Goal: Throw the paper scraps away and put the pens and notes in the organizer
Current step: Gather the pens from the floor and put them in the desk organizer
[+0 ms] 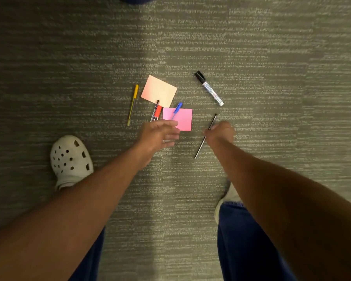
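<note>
Person bends over carpet (272, 57). Right hand (221, 131) pinches thin black pen (203, 141); left hand (160, 134), fingers loose, reaches twd pink note (183, 118). Risk: blue pen (177, 109) lying on it rolls off.

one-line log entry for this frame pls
stage: floor pickup | right hand: grips thin black pen | left hand: open, over pink note | black marker, yellow pen: untouched | organizer: not visible
</note>
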